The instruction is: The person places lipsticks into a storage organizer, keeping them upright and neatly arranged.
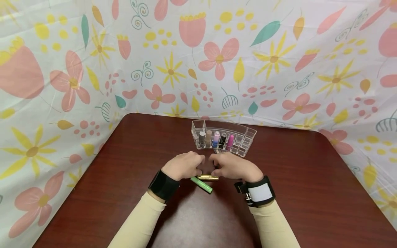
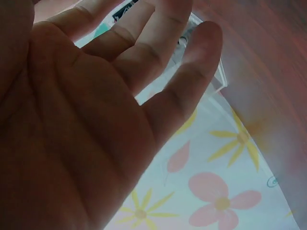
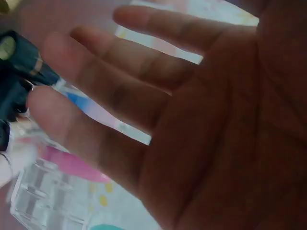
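Over the middle of the table, my left hand and my right hand face each other with fingers bent loosely downward and a gap between them. Just below the left fingertips lie a green tube and a gold tube. In the right wrist view, black tubes sit at the right fingertips; whether the fingers touch them is unclear. The left palm shows with fingers spread and nothing seen in it. Behind the hands stands a clear lipstick organizer with several lipsticks upright in its front row.
Among the organizer's lipsticks are a pink one, a black one and a blue-purple one. Its right-hand slots hold nothing visible. Brown tabletop extends around it, with a flowered curtain along the back and sides.
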{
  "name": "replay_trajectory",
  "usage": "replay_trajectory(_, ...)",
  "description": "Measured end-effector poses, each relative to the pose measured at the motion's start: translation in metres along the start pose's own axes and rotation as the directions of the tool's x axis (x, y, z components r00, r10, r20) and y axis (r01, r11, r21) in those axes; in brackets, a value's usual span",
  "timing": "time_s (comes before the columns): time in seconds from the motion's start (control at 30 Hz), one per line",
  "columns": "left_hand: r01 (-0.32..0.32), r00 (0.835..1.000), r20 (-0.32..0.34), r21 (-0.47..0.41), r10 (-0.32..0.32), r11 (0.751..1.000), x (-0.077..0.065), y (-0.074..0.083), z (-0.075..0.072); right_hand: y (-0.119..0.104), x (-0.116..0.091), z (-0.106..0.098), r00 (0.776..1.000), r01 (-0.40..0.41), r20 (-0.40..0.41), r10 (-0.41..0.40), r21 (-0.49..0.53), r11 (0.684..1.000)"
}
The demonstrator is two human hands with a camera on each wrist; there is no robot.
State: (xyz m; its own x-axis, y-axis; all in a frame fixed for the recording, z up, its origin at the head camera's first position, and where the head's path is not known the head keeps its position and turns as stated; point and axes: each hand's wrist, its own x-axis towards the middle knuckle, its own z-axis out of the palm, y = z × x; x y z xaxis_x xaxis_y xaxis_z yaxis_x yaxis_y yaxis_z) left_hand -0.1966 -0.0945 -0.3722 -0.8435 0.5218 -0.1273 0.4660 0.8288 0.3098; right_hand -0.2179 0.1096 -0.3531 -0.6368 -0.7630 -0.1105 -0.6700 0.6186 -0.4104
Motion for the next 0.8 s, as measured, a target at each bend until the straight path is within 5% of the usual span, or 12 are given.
replay_trajectory(0.3,0.016,1.0,0.01,0.054,-0.016,0.998,0.007,0.007,0.017,0.004,0.013,0.028,0.997,-0.043,0.058,0.047,-0.079,0.996)
replay_trajectory(0.8,-0.031,0.998,-0.053,0.062,0.034,0.998,0.009,-0.002,0.023,0.016,0.021,0.038,1.0,0.0,-0.004,-0.001,-0.12,0.993)
